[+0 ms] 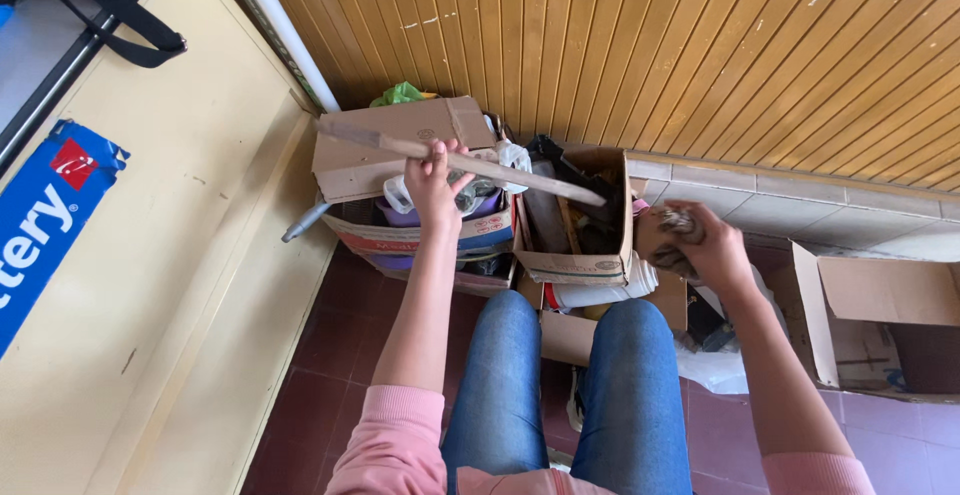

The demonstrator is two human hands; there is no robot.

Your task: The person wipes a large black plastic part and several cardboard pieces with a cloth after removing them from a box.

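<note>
My left hand [436, 183] is raised and shut around a long wooden handle [520, 175] that runs from the upper left to a dark metal head [590, 198] at the right. It hangs above an open cardboard box [575, 265] full of dark odds and ends. My right hand [705, 243] grips a small brownish, dusty object [680, 223] just right of that box. My knees in blue jeans [560, 375] are below, between the two arms.
A bigger box [400, 150] with bags and a green item stands at the back left. An open, mostly hollow carton [880, 325] sits at right. Behind are a wood-panelled wall [650, 45] and a tiled ledge [800, 200]. A cream panel with a blue sign [45, 215] lines the left.
</note>
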